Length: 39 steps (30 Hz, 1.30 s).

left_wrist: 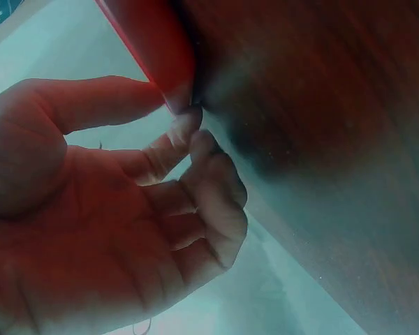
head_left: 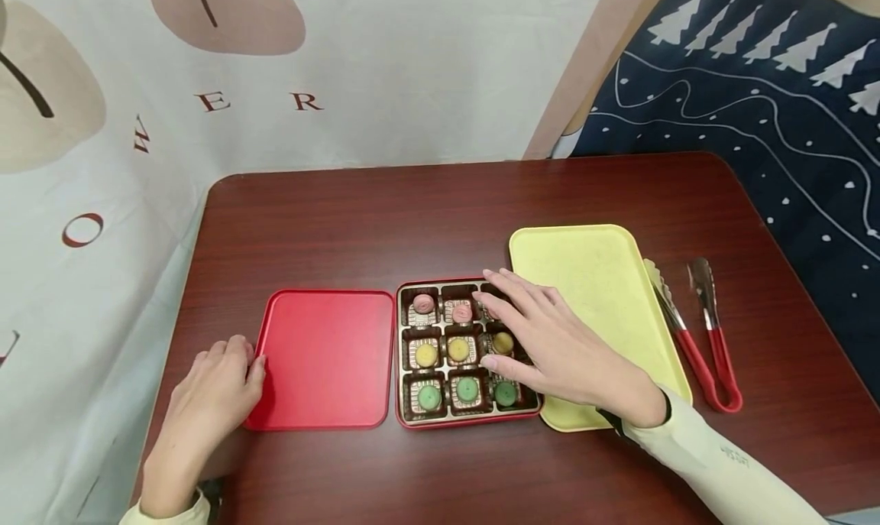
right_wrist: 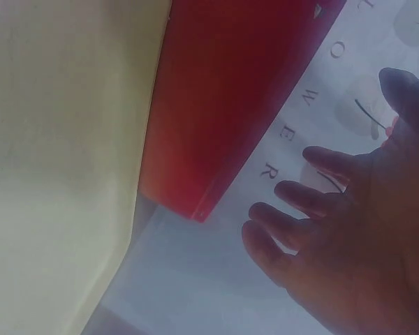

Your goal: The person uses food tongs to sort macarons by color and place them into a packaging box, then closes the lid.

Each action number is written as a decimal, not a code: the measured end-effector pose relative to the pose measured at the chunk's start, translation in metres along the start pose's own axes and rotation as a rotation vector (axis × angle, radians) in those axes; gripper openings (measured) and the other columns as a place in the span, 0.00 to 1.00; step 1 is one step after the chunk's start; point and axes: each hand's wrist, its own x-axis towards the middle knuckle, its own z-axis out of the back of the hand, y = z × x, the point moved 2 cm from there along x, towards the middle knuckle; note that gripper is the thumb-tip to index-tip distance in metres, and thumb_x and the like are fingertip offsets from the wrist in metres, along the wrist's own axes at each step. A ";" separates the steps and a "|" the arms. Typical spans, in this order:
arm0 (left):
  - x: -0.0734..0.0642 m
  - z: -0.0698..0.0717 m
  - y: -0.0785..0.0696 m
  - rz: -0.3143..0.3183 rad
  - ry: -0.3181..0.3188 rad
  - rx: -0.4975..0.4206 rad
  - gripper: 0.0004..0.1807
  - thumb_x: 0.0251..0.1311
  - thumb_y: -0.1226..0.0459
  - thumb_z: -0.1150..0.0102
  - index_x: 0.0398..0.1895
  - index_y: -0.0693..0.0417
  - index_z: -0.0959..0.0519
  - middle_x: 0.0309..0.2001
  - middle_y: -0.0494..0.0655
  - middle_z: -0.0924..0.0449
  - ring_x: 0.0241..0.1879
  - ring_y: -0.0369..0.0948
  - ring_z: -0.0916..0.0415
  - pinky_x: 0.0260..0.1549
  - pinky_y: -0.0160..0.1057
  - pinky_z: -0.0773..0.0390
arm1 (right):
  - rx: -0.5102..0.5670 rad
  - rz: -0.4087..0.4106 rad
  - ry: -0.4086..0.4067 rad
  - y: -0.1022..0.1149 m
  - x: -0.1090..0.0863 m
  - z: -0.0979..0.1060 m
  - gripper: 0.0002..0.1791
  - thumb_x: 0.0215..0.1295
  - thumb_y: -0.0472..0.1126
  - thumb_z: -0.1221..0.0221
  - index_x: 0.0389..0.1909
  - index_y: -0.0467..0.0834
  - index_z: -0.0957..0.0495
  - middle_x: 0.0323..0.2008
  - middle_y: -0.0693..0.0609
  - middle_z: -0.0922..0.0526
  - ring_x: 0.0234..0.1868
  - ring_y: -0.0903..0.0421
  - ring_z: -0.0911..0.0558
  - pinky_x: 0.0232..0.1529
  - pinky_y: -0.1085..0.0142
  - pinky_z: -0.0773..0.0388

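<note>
At the left edge of a flat red square lid (head_left: 326,357), my left hand (head_left: 215,391) pinches the rim. The left wrist view shows the thumb (left_wrist: 119,101) on one side of the lid's corner (left_wrist: 171,84) and a curled fingertip on the other. Beside the lid is a red box (head_left: 469,422) with a gold-and-dark divided insert, holding pink, yellow and green round pieces, one colour per row. My right hand (head_left: 550,345) is spread over the box's right side, hiding part of the right column; its fingers (right_wrist: 279,227) hold nothing.
A yellow tray (head_left: 584,280) lies right of the box, under my right wrist. Red-handled metal tongs (head_left: 722,364) rest at the tray's right edge. The dark wooden table (head_left: 385,219) meets a pale printed cloth (head_left: 412,66) at the back.
</note>
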 end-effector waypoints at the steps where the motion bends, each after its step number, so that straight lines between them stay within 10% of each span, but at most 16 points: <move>1: 0.001 0.001 0.000 0.004 0.010 0.002 0.11 0.72 0.66 0.41 0.34 0.61 0.30 0.28 0.54 0.31 0.31 0.56 0.29 0.26 0.56 0.26 | 0.000 0.001 -0.004 0.000 0.000 0.000 0.45 0.82 0.72 0.53 0.82 0.42 0.34 0.86 0.46 0.46 0.85 0.43 0.46 0.73 0.41 0.38; 10: -0.003 0.016 0.000 0.012 0.012 -0.073 0.08 0.71 0.69 0.45 0.33 0.62 0.29 0.20 0.47 0.34 0.23 0.46 0.32 0.24 0.45 0.32 | 0.016 -0.013 -0.017 -0.002 0.000 0.002 0.42 0.83 0.68 0.50 0.83 0.44 0.34 0.86 0.45 0.46 0.86 0.44 0.46 0.73 0.41 0.38; 22: -0.010 0.077 -0.008 -0.129 -0.275 -0.135 0.09 0.72 0.71 0.40 0.46 0.73 0.20 0.33 0.62 0.12 0.26 0.43 0.20 0.25 0.33 0.30 | 0.068 -0.062 -0.089 -0.010 0.004 0.016 0.35 0.85 0.60 0.48 0.82 0.45 0.33 0.84 0.48 0.39 0.84 0.48 0.41 0.75 0.44 0.39; 30: 0.009 0.096 -0.059 -0.124 -0.279 -0.457 0.12 0.78 0.68 0.41 0.55 0.69 0.20 0.38 0.55 0.13 0.23 0.32 0.21 0.25 0.25 0.24 | 0.160 -0.170 -0.139 -0.028 0.012 0.036 0.34 0.84 0.57 0.43 0.82 0.45 0.32 0.78 0.49 0.29 0.78 0.49 0.30 0.75 0.44 0.33; 39: 0.055 0.076 -0.124 -0.244 -0.192 -0.690 0.12 0.80 0.67 0.42 0.56 0.70 0.21 0.40 0.59 0.15 0.25 0.42 0.20 0.26 0.31 0.19 | 0.370 -0.274 -0.139 -0.035 0.034 0.049 0.29 0.84 0.55 0.42 0.77 0.45 0.27 0.42 0.57 0.15 0.39 0.56 0.18 0.38 0.56 0.21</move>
